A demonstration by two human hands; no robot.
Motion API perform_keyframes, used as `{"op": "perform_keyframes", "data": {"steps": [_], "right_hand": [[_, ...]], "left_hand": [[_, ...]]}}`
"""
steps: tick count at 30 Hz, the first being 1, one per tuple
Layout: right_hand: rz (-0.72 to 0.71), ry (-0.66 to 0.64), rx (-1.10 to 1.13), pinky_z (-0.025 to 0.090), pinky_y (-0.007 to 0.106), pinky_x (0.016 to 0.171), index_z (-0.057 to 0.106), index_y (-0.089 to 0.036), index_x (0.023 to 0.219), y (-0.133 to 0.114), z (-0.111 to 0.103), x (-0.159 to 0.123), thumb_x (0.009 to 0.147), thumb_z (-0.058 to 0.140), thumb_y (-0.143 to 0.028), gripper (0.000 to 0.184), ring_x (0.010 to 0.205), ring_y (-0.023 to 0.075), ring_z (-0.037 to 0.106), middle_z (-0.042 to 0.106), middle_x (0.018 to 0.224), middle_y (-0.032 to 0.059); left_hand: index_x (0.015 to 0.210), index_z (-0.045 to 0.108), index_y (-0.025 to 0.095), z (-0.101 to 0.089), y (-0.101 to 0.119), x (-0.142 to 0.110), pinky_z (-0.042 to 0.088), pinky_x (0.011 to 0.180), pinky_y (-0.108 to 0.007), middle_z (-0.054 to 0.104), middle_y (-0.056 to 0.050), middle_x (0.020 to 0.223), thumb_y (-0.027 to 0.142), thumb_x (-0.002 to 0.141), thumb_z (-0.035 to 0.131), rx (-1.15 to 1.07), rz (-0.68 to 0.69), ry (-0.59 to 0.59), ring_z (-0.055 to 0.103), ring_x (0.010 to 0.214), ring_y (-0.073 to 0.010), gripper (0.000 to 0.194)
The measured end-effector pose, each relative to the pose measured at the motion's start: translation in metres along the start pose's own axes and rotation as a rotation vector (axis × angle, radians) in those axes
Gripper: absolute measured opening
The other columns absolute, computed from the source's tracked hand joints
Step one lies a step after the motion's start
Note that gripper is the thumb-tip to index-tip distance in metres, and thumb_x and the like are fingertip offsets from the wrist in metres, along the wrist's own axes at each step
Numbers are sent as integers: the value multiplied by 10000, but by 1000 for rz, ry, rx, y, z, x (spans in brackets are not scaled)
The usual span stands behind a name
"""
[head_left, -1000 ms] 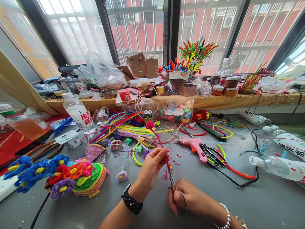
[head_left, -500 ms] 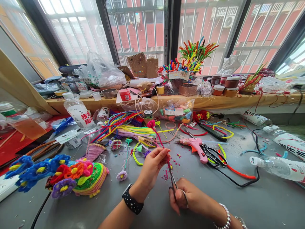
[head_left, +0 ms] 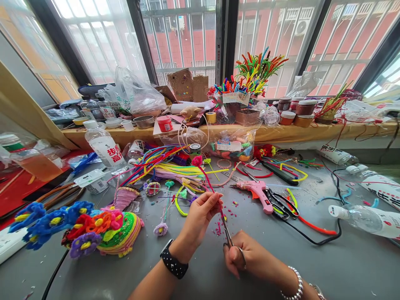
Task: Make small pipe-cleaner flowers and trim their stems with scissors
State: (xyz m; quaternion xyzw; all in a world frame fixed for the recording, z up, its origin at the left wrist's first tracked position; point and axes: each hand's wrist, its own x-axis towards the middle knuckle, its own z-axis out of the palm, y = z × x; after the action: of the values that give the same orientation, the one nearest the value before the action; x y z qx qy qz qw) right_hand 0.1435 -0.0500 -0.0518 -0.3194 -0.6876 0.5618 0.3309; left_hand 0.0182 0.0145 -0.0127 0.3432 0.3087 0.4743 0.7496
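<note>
Grey tabletop (head_left: 103,277) spreads beneath barred windows (head_left: 187,46). Clear bottles (head_left: 365,217) lie at the right, a domed piece with fuzzy flowers (head_left: 120,237) sits at the left, and pipe cleaners (head_left: 175,171) are heaped beyond the hands, near a pink glue gun (head_left: 256,189). The left hand (head_left: 198,218) pinches a magenta-topped stem (head_left: 206,179) above the table; the right hand (head_left: 250,254) grips scissors (head_left: 228,232), blades at the stem. Pink scraps (head_left: 235,203) lie scattered beside them.
</note>
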Motion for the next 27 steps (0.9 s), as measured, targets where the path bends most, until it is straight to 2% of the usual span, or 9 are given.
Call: {"op": "perform_keyframes", "data": {"steps": [5, 10, 21, 27], "right_hand": [[3, 18, -9, 208, 179, 377, 449, -121, 406, 0, -1, 0, 709, 255, -696, 679, 363, 38, 287, 317, 374, -41], [47, -18, 46, 174, 184, 360, 464, -122, 431, 0, -1, 0, 712, 241, -698, 679, 351, 38, 238, 257, 363, -59], [69, 14, -44, 196, 182, 361, 430, -124, 379, 5, -3, 0, 726, 280, -671, 665, 323, 28, 246, 268, 313, -57], [62, -29, -75, 193, 180, 365, 476, -110, 455, -4, -3, -1, 699, 143, -723, 739, 354, 32, 239, 257, 369, -60]], "left_hand": [[656, 643, 133, 0, 1, -1, 414, 549, -144, 606, 12, 592, 235, 632, 660, -12, 9, -1, 530, 546, -46, 106], [663, 650, 142, -1, 0, -1, 418, 564, -148, 624, 3, 608, 227, 626, 665, -33, 6, 12, 535, 549, -48, 94], [646, 650, 149, 2, 1, -2, 421, 559, -145, 633, 8, 612, 226, 611, 676, -52, 19, 36, 541, 548, -47, 89], [658, 655, 135, 3, 4, -3, 413, 542, -149, 616, 4, 593, 236, 594, 687, -53, 35, 43, 527, 540, -52, 123]]}}
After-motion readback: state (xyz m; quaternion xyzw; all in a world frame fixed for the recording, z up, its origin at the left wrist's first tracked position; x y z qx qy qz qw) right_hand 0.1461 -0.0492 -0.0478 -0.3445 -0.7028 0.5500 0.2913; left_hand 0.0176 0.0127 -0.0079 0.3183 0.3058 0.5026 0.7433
